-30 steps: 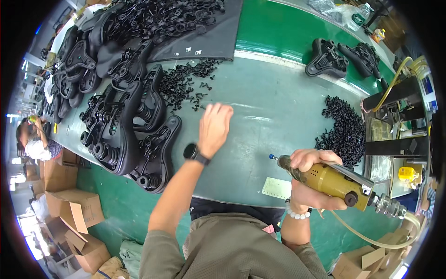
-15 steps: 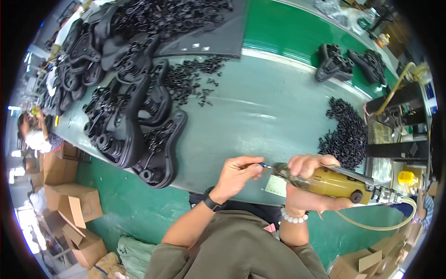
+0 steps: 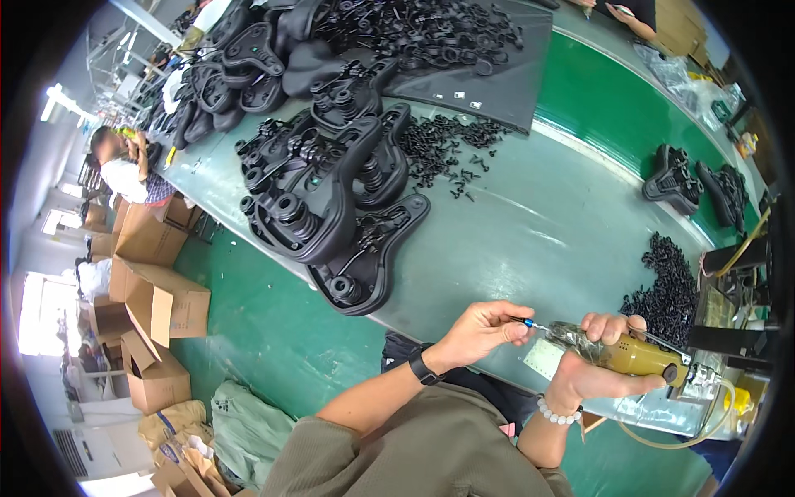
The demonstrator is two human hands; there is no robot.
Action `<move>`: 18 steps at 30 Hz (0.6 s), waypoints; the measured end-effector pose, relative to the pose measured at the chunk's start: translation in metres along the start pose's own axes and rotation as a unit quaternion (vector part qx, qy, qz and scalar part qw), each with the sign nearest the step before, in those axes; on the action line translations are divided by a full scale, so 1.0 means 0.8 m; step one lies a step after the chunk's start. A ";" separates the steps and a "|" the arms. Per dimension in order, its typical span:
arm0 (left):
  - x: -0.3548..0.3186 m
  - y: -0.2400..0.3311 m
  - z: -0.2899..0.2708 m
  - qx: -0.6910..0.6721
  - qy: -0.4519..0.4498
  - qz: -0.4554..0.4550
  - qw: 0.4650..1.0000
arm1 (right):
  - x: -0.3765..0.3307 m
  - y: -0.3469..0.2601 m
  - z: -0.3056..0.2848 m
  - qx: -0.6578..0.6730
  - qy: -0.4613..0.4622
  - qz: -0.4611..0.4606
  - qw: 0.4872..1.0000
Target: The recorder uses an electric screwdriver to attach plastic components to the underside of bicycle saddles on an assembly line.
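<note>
My right hand (image 3: 598,360) grips a yellow-olive powered screwdriver (image 3: 633,358) with a hose trailing to the right. Its bit points left. My left hand (image 3: 484,330), with a black watch on the wrist, pinches its fingertips at the bit's tip (image 3: 523,321); something small may sit there, too small to tell. Both hands hover at the near edge of the grey-green table (image 3: 530,224). Black moulded plastic parts (image 3: 319,190) are stacked on the table to the left. A loose heap of black screws (image 3: 443,145) lies beyond them.
Another pile of small black pieces (image 3: 669,286) sits right of my hands. Two black parts (image 3: 696,182) rest on the far green belt. Open cardboard boxes (image 3: 153,306) stand on the green floor at left. A person (image 3: 124,170) works further along the table.
My left hand drew back from the screw heap on the table to the screwdriver's bit and now pinches at its tip. My right hand kept hold of the screwdriver.
</note>
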State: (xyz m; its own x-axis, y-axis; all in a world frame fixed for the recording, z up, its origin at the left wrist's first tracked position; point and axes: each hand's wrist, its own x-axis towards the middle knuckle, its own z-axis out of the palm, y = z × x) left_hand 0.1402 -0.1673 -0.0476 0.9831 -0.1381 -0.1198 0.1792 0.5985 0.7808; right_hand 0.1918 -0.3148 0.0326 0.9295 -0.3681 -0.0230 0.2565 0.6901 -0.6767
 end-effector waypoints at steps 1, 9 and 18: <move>-0.002 0.004 0.001 0.002 0.004 0.004 1.000 | -0.002 -0.001 0.002 0.003 -0.004 0.003 1.000; -0.037 0.040 0.016 0.071 0.085 -0.049 0.993 | -0.019 -0.001 0.012 0.010 -0.010 0.025 1.000; -0.119 0.207 -0.177 0.256 0.576 0.208 0.748 | -0.020 -0.016 0.016 0.069 -0.083 0.041 0.993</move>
State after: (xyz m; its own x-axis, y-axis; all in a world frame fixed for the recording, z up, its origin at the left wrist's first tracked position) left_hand 0.0811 0.0570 0.0062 0.3808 0.9245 -0.0196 0.1029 -0.0213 0.9945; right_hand 0.1773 -0.3101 0.0508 0.9767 -0.2071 0.0559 0.2015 0.7964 -0.5701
